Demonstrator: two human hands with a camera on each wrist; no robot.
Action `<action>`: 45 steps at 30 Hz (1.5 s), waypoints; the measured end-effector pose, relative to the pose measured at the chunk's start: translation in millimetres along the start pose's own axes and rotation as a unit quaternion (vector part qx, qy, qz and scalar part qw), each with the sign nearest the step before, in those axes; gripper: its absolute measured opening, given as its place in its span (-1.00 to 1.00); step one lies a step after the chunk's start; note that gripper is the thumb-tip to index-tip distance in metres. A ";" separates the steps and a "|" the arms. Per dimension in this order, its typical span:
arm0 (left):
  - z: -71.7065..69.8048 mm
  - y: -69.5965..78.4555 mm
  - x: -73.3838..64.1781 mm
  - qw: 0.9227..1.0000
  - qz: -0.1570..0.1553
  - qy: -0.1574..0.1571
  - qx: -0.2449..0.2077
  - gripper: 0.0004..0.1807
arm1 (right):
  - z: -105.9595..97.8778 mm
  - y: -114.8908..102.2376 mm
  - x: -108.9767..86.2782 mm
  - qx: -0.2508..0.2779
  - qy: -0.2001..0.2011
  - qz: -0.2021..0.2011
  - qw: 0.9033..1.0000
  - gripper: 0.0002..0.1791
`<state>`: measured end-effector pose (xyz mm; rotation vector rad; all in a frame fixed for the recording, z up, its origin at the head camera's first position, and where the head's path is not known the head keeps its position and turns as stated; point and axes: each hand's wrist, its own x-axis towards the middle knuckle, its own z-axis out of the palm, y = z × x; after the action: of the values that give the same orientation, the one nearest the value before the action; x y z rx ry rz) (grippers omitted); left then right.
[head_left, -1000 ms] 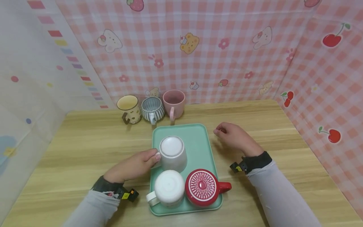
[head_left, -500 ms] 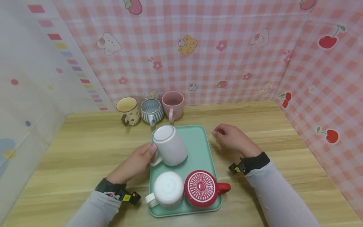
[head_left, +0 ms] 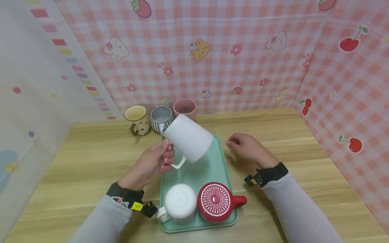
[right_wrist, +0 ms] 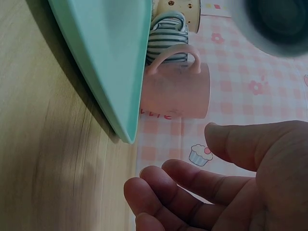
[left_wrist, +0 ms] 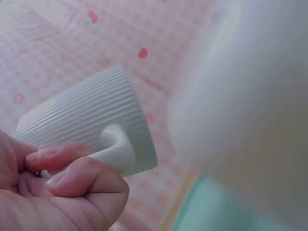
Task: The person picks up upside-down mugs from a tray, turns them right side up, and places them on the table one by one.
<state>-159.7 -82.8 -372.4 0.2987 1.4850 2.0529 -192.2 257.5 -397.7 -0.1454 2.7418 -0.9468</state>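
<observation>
Holding a white ribbed mug (head_left: 189, 139) by its handle (head_left: 180, 163), the left hand (head_left: 152, 162) has its fingers curled tight, as the left wrist view shows up close. That mug is up in the air over the far part of a green tray (head_left: 206, 170). It is tipped on a slant, with its wide end lower and pointing to the right, and in the head view it covers part of a pink mug (head_left: 185, 107) behind it. The right hand (head_left: 250, 148) has nothing in it. Its fingers are softly bent, with a gap between them and the thumb, and it is just beside the right side of the tray, by the far corner. I cannot tell if it touches the wooden table (head_left: 91, 168). On the near end of the tray are a plain white mug (head_left: 180, 201) and a red mug (head_left: 216, 202), side by side and both upside down. The white one has its handle out to the left, and the red one has its handle out to the right, past the edge of the tray. Behind the tray, a yellow mug (head_left: 138, 123), a striped cup (head_left: 161, 119) and the pink mug are in a row, right way up. A pink checked cloth (head_left: 228, 74) hangs at the back, with little animals, flowers and fruit on it.
</observation>
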 end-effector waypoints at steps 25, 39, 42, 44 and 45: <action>57.5 7.5 32.8 0.854 0.024 -0.048 -0.518 -0.53 | 5.6 -3.4 -0.6 -0.003 -0.010 -0.001 1.000 -0.67; 71.9 14.9 22.2 0.819 0.044 -0.021 -0.572 -0.48 | -3.5 -48.6 -28.8 0.064 -0.022 -0.099 0.993 -0.66; 80.5 16.5 22.1 0.817 0.044 -0.004 -0.575 -0.48 | -6.2 -63.2 -41.8 0.127 -0.031 -0.133 0.983 -0.67; 86.4 16.9 22.0 0.816 0.041 0.006 -0.577 -0.48 | -7.1 -71.2 -49.8 0.172 -0.034 -0.152 0.973 -0.66; 89.6 16.9 21.9 0.815 0.038 0.009 -0.578 -0.48 | -7.2 -75.0 -53.7 0.195 -0.035 -0.159 0.967 -0.65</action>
<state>-138.3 -2.9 -328.3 -0.1697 0.0188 2.5951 -140.9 212.0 -335.5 -0.5470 2.4503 -1.5104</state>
